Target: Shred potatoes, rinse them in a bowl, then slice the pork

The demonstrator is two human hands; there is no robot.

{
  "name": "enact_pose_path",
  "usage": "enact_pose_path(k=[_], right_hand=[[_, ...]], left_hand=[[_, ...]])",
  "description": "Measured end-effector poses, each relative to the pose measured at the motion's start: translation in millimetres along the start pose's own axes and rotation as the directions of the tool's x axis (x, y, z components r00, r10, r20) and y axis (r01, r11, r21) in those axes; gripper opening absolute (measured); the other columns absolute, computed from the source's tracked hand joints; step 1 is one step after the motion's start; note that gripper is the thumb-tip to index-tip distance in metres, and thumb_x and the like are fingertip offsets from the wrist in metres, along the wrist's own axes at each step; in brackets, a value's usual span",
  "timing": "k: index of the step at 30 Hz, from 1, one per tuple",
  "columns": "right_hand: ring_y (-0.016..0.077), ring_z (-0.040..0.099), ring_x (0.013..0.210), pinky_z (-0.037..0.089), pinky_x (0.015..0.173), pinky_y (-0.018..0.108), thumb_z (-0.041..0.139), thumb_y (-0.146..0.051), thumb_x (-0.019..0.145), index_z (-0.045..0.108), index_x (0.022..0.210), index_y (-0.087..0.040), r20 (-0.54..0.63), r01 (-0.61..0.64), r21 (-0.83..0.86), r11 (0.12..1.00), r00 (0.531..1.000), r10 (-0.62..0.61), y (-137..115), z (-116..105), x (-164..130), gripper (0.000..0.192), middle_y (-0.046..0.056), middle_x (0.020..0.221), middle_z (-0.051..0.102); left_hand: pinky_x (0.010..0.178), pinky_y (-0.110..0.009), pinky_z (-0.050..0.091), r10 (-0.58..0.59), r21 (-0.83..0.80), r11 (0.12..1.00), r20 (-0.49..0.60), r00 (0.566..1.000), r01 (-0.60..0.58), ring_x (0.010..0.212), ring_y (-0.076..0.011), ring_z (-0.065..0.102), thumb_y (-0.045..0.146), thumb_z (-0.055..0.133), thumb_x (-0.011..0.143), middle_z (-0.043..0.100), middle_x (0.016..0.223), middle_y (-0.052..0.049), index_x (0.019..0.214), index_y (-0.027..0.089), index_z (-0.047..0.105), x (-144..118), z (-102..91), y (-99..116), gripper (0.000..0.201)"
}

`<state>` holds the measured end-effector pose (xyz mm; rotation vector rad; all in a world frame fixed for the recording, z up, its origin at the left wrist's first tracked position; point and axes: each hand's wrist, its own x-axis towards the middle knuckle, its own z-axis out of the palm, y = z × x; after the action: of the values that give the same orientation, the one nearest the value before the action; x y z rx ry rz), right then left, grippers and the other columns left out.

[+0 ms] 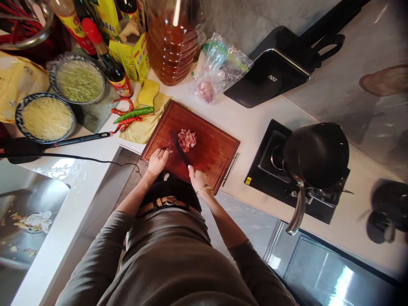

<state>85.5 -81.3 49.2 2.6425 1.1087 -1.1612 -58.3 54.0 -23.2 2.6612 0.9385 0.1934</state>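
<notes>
Middle of the frame: the person stands over a reddish wooden cutting board point(204, 140) on the white counter point(95, 153), and the work in hand looks like cutting meat. The right hand point(197, 176), at the board's near edge, is wrapped around the handle of a dark knife point(178, 146); the blade runs up and to the left, its tip just beside a small heap of cut pink meat point(186, 139) lying centre-board. The left hand point(157, 160) rests at the board's lower left corner, fingers curled down onto a small scrap there; whether it pinches the scrap or only steadies it is too small to tell.

By the look of it, most of the meat is already cut and piled, with the knife lying between the pile and the left hand. The next move would call for a steady blade and the left fingertips kept tucked clear of the edge.

Up and left of the board, red and green chillies point(130, 115) lie on a yellow cloth. Further left sit two bowls of shredded vegetables, pale point(47, 117) and green point(79, 80). At right, a black pot point(315, 155) sits on a gas burner. A big oil bottle point(174, 42) stands at the top.
</notes>
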Motion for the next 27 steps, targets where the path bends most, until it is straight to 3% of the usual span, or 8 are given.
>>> enact_pose_path(k=[6, 13, 20, 24, 27], right_hand=[[0.0219, 0.065, 0.089, 0.042, 0.075, 0.026, 0.019, -0.054, 0.093, 0.068, 0.097, -0.017, 0.020, 0.043, -0.099, 0.994, 0.999, -0.041, -12, 1, -2, 0.062, 0.014, 0.092, 0.071], [0.0242, 0.066, 0.089, 0.044, 0.076, 0.029, 0.019, -0.058, 0.091, 0.068, 0.095, -0.015, 0.041, 0.015, -0.144, 0.989, 0.999, -0.009, -17, 0, -1, 0.066, 0.017, 0.091, 0.070], [0.0262, 0.066, 0.089, 0.046, 0.075, 0.031, 0.020, -0.058, 0.091, 0.068, 0.097, -0.013, 0.041, 0.026, -0.148, 0.989, 0.999, -0.020, -42, -4, 15, 0.066, 0.019, 0.092, 0.069], [0.0255, 0.066, 0.091, 0.046, 0.076, 0.030, 0.019, -0.058, 0.092, 0.069, 0.098, -0.012, 0.013, 0.048, -0.096, 0.994, 0.999, -0.047, -48, -6, 29, 0.068, 0.020, 0.094, 0.069], [0.0256, 0.066, 0.092, 0.046, 0.077, 0.029, 0.019, -0.058, 0.092, 0.069, 0.096, -0.011, 0.037, 0.031, -0.088, 0.996, 0.999, -0.028, -34, -8, 26, 0.069, 0.020, 0.093, 0.069]], left_hand=[[0.073, -0.032, 0.042, 0.030, 0.061, 0.998, 0.024, 0.999, -0.032, 0.084, -0.0225, 0.054, 0.022, 0.034, 0.093, 0.062, 0.079, -0.011, 0.097, 0.016, 0.063, 1, -4.8, 1, 0.030], [0.073, -0.033, 0.044, 0.068, 0.057, 0.996, 0.044, 0.997, -0.071, 0.085, -0.0217, 0.053, 0.019, 0.037, 0.091, 0.063, 0.087, -0.010, 0.104, 0.018, 0.061, 3, -8.7, 0, 0.027], [0.074, -0.034, 0.045, 0.102, 0.062, 0.992, 0.083, 0.991, -0.107, 0.086, -0.0227, 0.054, 0.017, 0.040, 0.089, 0.063, 0.085, -0.011, 0.089, 0.017, 0.064, 5, -7.5, 1, 0.024], [0.076, -0.033, 0.045, 0.094, 0.072, 0.992, 0.071, 0.993, -0.099, 0.087, -0.0221, 0.054, 0.016, 0.039, 0.090, 0.063, 0.089, -0.011, 0.097, 0.016, 0.064, 4, -5.9, 1, 0.026], [0.077, -0.033, 0.045, 0.072, 0.064, 0.995, 0.057, 0.996, -0.076, 0.088, -0.0216, 0.054, 0.017, 0.037, 0.090, 0.063, 0.091, -0.011, 0.105, 0.016, 0.062, 4, -3.6, 1, 0.029]])
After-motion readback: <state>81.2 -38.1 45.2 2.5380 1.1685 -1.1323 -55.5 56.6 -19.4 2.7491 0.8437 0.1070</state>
